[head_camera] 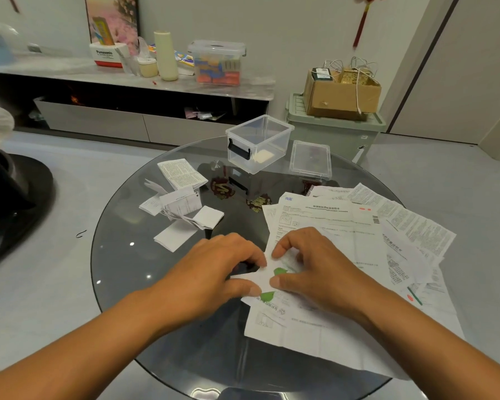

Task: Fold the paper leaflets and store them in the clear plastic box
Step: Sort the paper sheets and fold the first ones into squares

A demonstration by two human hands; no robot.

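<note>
Head view, and I'm looking down on a round smoked-glass table standing on a pale grey floor. Both hands meet at the near middle. My left hand has its fingers curled, thumb and fingertips pinching the left edge of a small green-printed leaflet. My right hand grips the same leaflet from the right, thumb pressed on top, fingers bent over its far edge. That leaflet sits on a spread of unfolded leaflets fanned across the right half of the table. To the left, a loose cluster of folded leaflets lies well apart from the hands. At the far side stands the clear plastic box, open, a black latch facing me, something pale lying inside. Its lid lies flat just to the right of it. Beyond the table, a long low cabinet runs along the wall, carrying a lidded storage tub and a Panasonic carton. Far right, a cardboard box rests on a green bin.
</note>
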